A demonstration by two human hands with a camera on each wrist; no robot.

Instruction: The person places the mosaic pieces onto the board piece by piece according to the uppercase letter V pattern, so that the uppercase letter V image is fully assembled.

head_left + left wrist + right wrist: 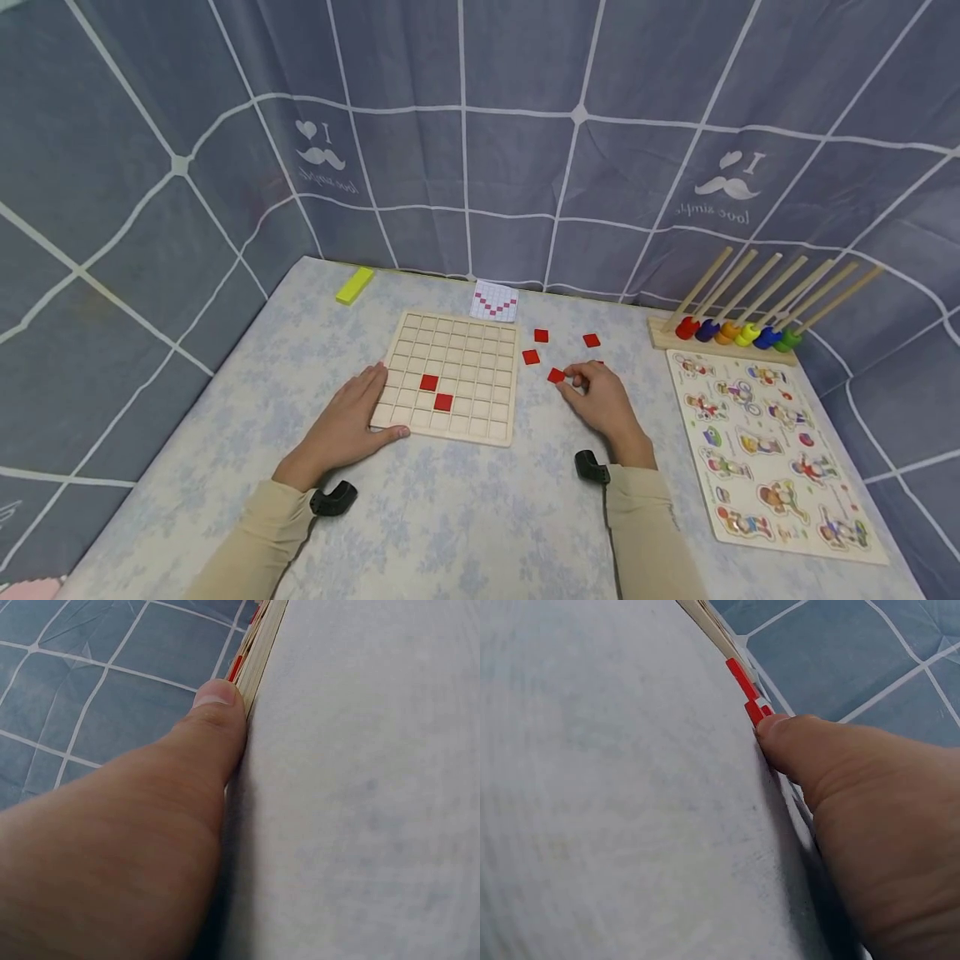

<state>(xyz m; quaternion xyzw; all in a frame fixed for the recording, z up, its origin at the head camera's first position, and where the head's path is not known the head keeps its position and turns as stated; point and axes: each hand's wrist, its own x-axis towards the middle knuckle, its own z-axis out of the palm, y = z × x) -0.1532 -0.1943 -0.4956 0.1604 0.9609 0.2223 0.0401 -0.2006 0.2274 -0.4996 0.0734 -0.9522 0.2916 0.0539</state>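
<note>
A wooden grid board (480, 358) lies on the table, with two red square tiles, one (428, 382) up and left of the other (443, 402), in its cells. My left hand (345, 425) rests at the board's left side, fingers extended along the edge and thumb at the near left corner. In the left wrist view, the thumb (214, 712) touches the board's edge. Right of the board, my right hand (602, 406) pinches a red square tile (556, 376) between thumb and fingers, low over the table. Several loose red tiles (531, 357) lie around it, one partly hidden behind the hand.
A card with a red V pattern (495, 301) lies behind the board. A yellow block (355, 285) sits at the back left. At right stand a peg rack with coloured beads (660, 337) and a picture puzzle board (705, 483). A grid-patterned curtain (517, 158) surrounds the table.
</note>
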